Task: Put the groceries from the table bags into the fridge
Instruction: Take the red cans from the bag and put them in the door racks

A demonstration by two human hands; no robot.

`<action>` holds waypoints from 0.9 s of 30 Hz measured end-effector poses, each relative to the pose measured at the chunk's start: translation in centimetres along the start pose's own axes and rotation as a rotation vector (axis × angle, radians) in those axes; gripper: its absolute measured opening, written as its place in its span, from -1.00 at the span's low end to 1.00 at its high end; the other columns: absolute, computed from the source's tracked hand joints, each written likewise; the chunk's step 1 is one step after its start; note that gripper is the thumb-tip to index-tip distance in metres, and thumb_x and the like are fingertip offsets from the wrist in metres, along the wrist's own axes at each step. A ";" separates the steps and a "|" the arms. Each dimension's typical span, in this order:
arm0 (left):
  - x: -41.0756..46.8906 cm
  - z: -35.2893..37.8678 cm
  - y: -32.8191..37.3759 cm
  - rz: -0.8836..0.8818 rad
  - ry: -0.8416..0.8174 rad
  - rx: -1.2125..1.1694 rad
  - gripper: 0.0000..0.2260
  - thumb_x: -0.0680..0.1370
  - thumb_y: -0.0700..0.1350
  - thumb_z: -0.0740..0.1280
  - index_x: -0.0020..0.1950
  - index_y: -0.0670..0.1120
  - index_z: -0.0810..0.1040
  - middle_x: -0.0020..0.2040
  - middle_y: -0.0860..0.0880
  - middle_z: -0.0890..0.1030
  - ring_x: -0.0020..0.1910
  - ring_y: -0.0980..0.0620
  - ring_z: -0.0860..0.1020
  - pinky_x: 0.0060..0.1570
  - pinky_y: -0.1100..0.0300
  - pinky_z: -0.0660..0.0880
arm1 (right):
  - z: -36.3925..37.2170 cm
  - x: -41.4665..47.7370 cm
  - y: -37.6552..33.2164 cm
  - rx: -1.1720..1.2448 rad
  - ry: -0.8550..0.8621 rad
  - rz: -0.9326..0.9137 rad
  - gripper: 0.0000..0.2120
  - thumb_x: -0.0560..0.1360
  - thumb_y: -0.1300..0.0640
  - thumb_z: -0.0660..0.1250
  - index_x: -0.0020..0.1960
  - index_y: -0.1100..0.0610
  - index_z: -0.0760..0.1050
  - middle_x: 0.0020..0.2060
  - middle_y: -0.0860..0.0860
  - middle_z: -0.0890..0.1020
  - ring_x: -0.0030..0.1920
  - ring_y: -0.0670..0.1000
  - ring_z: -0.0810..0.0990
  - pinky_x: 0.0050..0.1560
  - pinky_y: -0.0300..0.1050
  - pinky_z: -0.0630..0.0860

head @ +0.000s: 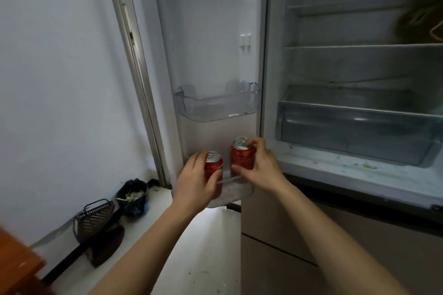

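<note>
The fridge stands open in front of me, its door (206, 50) swung to the left. My left hand (195, 181) grips a red drink can (213, 166) upright at the lowest door bin (236, 193). My right hand (261, 167) grips a second red can (241, 154), a little higher and to the right, above the same bin. The two cans are side by side, a small gap between them. Whether either can rests on the bin floor is hidden by my hands.
A clear door bin (215, 108) hangs higher on the door. Inside the fridge are glass shelves (359, 48), a clear drawer (354, 127) and a yellowish bag (422, 21) at upper right. On the floor at left lie a black dustpan (96, 220) and a black rubbish bag (133, 196). A wooden table corner (16, 263) shows at bottom left.
</note>
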State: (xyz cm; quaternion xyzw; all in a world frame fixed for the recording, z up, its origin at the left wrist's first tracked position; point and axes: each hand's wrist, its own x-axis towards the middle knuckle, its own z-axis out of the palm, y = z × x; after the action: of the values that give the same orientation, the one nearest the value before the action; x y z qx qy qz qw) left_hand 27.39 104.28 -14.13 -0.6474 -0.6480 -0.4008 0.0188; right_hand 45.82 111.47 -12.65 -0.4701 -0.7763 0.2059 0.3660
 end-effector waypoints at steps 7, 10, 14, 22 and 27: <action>1.0 -0.3 0.6 -0.084 -0.060 0.053 -0.56 0.52 0.07 0.38 0.35 -0.05 0.44 0.21 -0.05 0.54 0.20 -0.06 0.51 0.20 0.08 0.44 | -0.4 1.0 -0.3 -0.023 -0.051 0.024 -0.39 0.22 -0.07 0.58 0.07 -0.15 0.24 0.02 -0.08 0.56 0.05 0.05 0.57 0.20 0.16 0.51; 0.6 -0.5 0.7 -0.064 -0.082 0.072 -0.52 0.55 0.08 0.34 0.43 -0.04 0.38 0.26 -0.05 0.50 0.23 -0.05 0.49 0.25 0.08 0.43 | -0.7 1.3 -0.3 -0.018 -0.106 0.038 -0.48 0.27 -0.01 0.55 0.07 -0.14 0.30 0.05 -0.03 0.59 0.07 0.07 0.59 0.12 0.04 0.55; -0.9 -0.8 0.3 -0.007 -0.042 0.047 -0.47 0.56 0.05 0.35 0.48 -0.05 0.32 0.36 -0.02 0.45 0.33 -0.01 0.42 0.33 0.08 0.40 | -0.7 0.9 -0.2 0.091 -0.117 0.077 -0.71 0.45 0.09 0.40 0.12 -0.06 0.41 0.15 0.03 0.60 0.10 0.03 0.56 0.07 -0.11 0.47; -7.5 -2.9 -2.2 -0.015 0.079 0.193 -0.52 0.60 0.10 0.20 0.48 -0.06 0.37 0.43 -0.04 0.43 0.41 -0.01 0.38 0.37 0.01 0.37 | 4.4 -4.0 -1.0 0.048 0.239 -0.052 -0.48 0.57 -0.07 0.28 0.47 0.03 0.28 0.53 0.12 0.19 0.53 0.15 0.18 0.51 0.17 0.19; -12.4 -7.6 -6.5 -0.207 0.200 0.316 -0.53 0.62 0.08 0.15 0.51 -0.04 0.31 0.51 -0.07 0.30 0.50 -0.06 0.23 0.44 0.02 0.16 | 9.3 -6.0 -5.2 -0.029 0.317 -0.280 -0.44 0.55 -0.07 0.28 0.49 0.07 0.26 0.55 0.17 0.16 0.58 0.16 0.05 0.55 0.23 0.00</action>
State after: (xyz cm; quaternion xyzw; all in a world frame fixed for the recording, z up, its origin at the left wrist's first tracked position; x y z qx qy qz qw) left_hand 20.11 90.96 -18.92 -0.5235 -0.7607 -0.3561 0.1431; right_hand 37.47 103.94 -17.40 -0.3891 -0.7697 0.0653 0.5019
